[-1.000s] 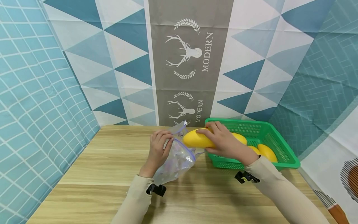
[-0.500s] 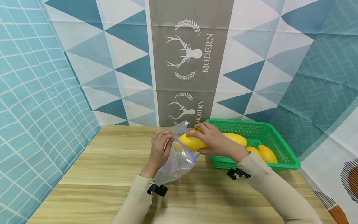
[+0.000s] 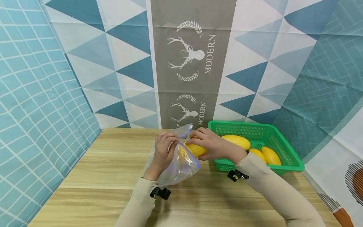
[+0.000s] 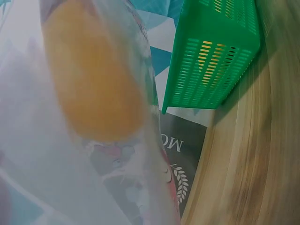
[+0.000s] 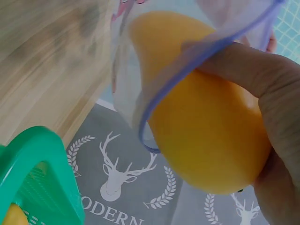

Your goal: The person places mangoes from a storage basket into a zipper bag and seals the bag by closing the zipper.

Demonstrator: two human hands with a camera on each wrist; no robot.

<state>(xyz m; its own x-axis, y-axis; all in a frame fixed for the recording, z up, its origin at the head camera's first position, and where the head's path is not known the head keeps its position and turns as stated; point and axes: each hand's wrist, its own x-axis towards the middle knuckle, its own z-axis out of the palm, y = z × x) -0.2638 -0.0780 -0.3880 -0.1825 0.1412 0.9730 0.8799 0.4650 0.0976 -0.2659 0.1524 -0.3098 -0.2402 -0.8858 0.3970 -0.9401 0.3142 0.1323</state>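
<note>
A clear zip bag (image 3: 177,171) with a purple-blue zip edge hangs above the table, its mouth facing right. My left hand (image 3: 164,153) pinches the bag's rim near the top. In my right hand (image 3: 214,144) is a yellow mango (image 3: 195,150), gripped by its rear half. The right wrist view shows the mango (image 5: 211,136) partly through the mouth, with the thumb (image 5: 243,65) lying along it at the zip edge. Through the cloudy plastic in the left wrist view, the mango's front end (image 4: 93,79) looks blurred.
To the right stands a green perforated basket (image 3: 293,159) holding several more mangoes (image 3: 270,155). It sits on the wooden table (image 3: 113,164), close to my right forearm. A patterned cloth wall (image 3: 195,63) rises behind the table's back edge.
My right hand has moved left and slightly down, carrying the mango from outside the bag's mouth to partly inside it. The left hand has stayed on the rim, shifting only slightly.
</note>
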